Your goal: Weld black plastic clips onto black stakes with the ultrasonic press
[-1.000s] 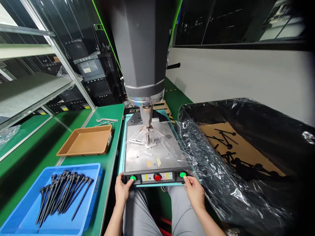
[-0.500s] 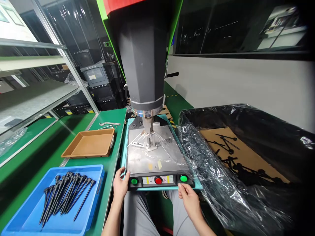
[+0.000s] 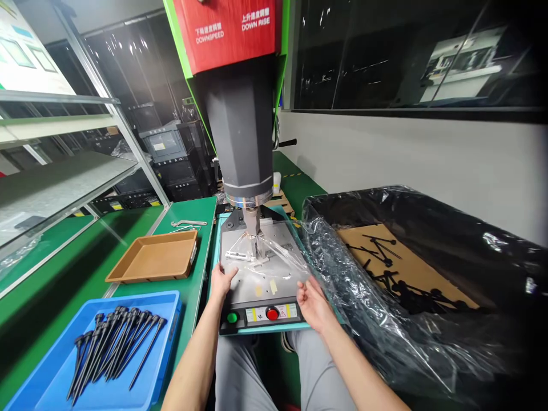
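A press-like machine has a dark grey head (image 3: 246,125) whose metal tip (image 3: 252,220) points down at a small fixture on a metal base plate (image 3: 240,288). Clear plastic film (image 3: 282,254) spreads around the tip. My left hand (image 3: 221,283) is at the plate's left edge, open, thumb stretched inward over the metal. Over the right front of the plate is my right hand (image 3: 314,302), fingers loosely curled and apart, nothing visible in them. It covers the right end of the button panel. A green button (image 3: 232,317) and a red button (image 3: 272,313) show between my arms.
On the left bench stand a blue tray (image 3: 165,342) of black rod-like parts (image 3: 113,345), a brown tray (image 3: 154,257) and wrenches (image 3: 188,223). At right, a black plastic-lined bin (image 3: 411,200) holds similar parts (image 3: 385,251) on cardboard. Metal shelving (image 3: 64,177) rises at far left.
Both hands have moved forward from the panel's front edge and buttons to over the plate. The right green button is now hidden. The view has tilted up, showing more of the red housing.
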Demonstrator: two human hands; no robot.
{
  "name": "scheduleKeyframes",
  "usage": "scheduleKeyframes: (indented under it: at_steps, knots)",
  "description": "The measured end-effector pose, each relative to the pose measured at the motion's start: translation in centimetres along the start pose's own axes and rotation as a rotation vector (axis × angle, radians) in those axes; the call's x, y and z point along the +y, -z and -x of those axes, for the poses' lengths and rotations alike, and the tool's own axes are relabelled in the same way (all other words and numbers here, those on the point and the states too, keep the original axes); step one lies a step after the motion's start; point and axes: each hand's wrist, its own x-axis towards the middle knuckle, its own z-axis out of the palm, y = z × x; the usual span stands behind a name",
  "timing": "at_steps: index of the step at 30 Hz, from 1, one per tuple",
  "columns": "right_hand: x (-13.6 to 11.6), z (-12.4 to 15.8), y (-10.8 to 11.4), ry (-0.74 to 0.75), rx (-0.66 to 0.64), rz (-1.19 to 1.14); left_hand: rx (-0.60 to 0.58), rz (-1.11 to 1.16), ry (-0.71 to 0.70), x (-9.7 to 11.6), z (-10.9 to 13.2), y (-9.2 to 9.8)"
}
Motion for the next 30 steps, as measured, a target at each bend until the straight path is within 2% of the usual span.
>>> scheduleKeyframes:
  at_steps: [2,7,9,11,15,19,22,24,27,30]
  knots:
    - [-0.9,-0.3,-0.1,0.086,-0.039,0.034,-0.063,0.073,0.056,0.0,-0.4,0.2]
    - [-4.3,-1.1,-0.1,0.448,-0.042,0.205,-0.202,0.227,0.166,0.3,-0.1,1.3]
    - [-5.1,-1.6,0.3,0.497,-0.092,0.195,-0.262,0.313,0.238,0.4,0.5,1.8]
    - [-4.7,-2.1,0.8,0.42,-0.122,0.141,-0.299,0.389,0.312,0.4,1.1,2.3]
    - [-1.0,-1.9,1.6,0.081,-0.036,0.007,-0.307,0.501,0.396,0.3,2.0,2.6]
    - [1.0,-0.8,1.2,-0.144,-0.164,-0.159,-0.297,0.55,0.426,0.8,2.5,2.6]
    - [0.8,-0.3,0.9,-0.131,-0.312,-0.294,-0.286,0.574,0.454,1.6,2.8,2.8]
    - [1.2,-0.1,0.4,-0.069,-0.401,-0.256,-0.291,0.605,0.479,2.2,3.0,3.0]
    - [2.9,-0.3,-2.0,-0.073,-0.487,0.056,-0.354,0.691,0.519,3.3,3.4,3.0]
    - [4.5,-1.5,-6.2,-0.007,-0.471,0.391,-0.422,0.794,0.533,4.3,3.7,2.9]
